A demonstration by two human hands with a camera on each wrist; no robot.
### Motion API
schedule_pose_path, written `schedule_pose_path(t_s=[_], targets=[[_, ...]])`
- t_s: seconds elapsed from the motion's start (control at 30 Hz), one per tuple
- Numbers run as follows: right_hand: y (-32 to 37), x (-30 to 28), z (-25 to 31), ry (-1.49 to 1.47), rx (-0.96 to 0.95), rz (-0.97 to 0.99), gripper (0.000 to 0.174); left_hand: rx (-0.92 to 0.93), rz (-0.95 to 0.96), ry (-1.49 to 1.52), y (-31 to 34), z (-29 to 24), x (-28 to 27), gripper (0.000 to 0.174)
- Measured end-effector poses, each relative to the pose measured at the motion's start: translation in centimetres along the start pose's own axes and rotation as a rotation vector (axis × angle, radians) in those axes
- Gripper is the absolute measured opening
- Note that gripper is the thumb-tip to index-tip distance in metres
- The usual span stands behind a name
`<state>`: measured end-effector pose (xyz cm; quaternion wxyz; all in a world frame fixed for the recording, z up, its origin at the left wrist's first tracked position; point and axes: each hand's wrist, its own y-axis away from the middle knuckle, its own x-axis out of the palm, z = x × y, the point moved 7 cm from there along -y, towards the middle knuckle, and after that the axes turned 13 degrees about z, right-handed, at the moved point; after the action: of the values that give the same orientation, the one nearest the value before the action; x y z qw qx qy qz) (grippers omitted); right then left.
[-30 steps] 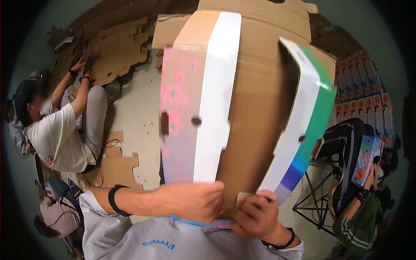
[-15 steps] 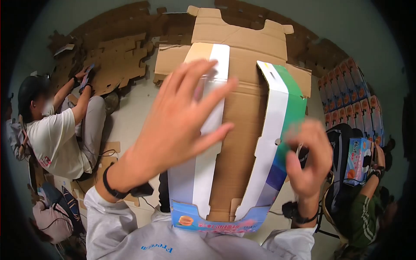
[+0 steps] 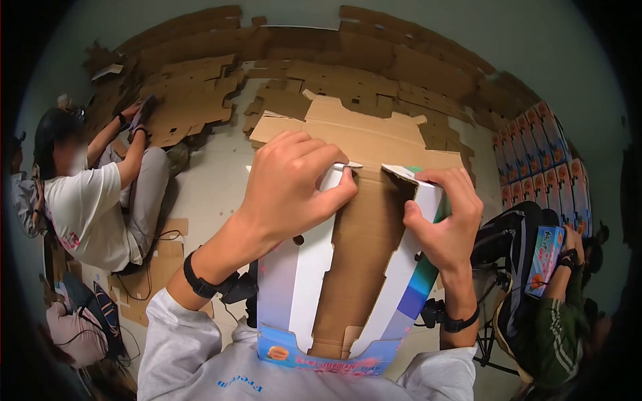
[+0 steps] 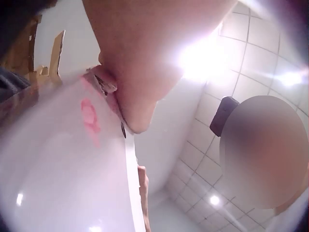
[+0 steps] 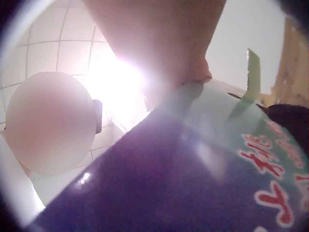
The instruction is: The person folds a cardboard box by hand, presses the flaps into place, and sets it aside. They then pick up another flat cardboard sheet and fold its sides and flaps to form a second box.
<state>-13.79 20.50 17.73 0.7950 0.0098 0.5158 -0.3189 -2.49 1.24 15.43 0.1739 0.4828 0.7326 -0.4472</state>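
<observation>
Cardboard box blank (image 3: 364, 240) upright against the chest; left hand (image 3: 291, 184) and right hand (image 3: 445, 214) each pinch a side flap's top, mid-fold. Judged next: both flaps need pressing inward evenly.

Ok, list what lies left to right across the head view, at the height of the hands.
Seated person in a white shirt → left hand gripping the white flap → right hand gripping the green-edged flap → stacked printed boxes.

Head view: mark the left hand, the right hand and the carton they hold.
left hand (image 3: 287, 184), head view, back of hand.
right hand (image 3: 445, 217), head view, back of hand.
carton (image 3: 364, 230), head view, bare brown inner panel.
</observation>
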Motion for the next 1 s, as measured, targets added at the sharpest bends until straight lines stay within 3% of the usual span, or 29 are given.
schedule_pose_path(t_s=[0.17, 0.27, 0.37, 0.47, 0.53, 0.6, 0.7, 0.77, 0.87, 0.93, 1.0], targets=[[0.3, -0.7, -1.1, -0.159, -0.063, -0.050, 0.030, -0.024, 0.077, -0.002, -0.3, 0.6, 0.2, 0.009], [0.9, -0.9, -1.5, -0.101, -0.124, -0.030, 0.029, -0.059, 0.160, 0.089, -0.6, 0.2, 0.8, 0.006], [0.4, 0.1, -1.6, 0.034, 0.066, 0.111, 0.028, 0.044, 0.122, -0.009, -0.7, 0.0, 1.2, 0.009], [0.7, -1.3, -3.0, -0.088, -0.012, -0.064, 0.021, 0.037, 0.053, 0.091, -0.3, 2.5, 0.3, 0.013], [1.4, -3.0, -7.1, -0.188, 0.084, -0.310, 0.015, -0.180, -0.230, 0.237, 1.0, 6.4, -2.1, 0.012], [2.6, -3.7, -13.3, -0.161, 0.308, -0.449, 0.018, -0.433, -0.426, 0.401, 3.5, 11.9, -2.8, 0.015], [4.4, -1.2, -23.2, -0.559, 0.472, -0.405, 0.022, -0.790, -0.374, 1.062, 7.5, 20.4, 3.1, 0.022], [3.8, 1.8, -22.4, -0.898, 0.565, -0.170, 0.030, -0.782, -0.045, 1.561, 7.0, 19.9, 7.1, 0.035], [1.7, 4.5, -16.6, -1.390, 0.569, 0.005, 0.040, -0.792, 0.101, 1.514, 3.4, 14.3, 5.9, 0.041], [-0.5, 4.7, -14.7, -1.370, 0.434, 0.118, 0.043, -0.717, 0.182, 1.483, 1.2, 12.3, 6.3, 0.045], [-1.6, 4.3, -13.5, -1.368, 0.385, 0.087, 0.052, -0.559, 0.233, 1.452, -1.0, 11.6, 6.1, 0.051]])
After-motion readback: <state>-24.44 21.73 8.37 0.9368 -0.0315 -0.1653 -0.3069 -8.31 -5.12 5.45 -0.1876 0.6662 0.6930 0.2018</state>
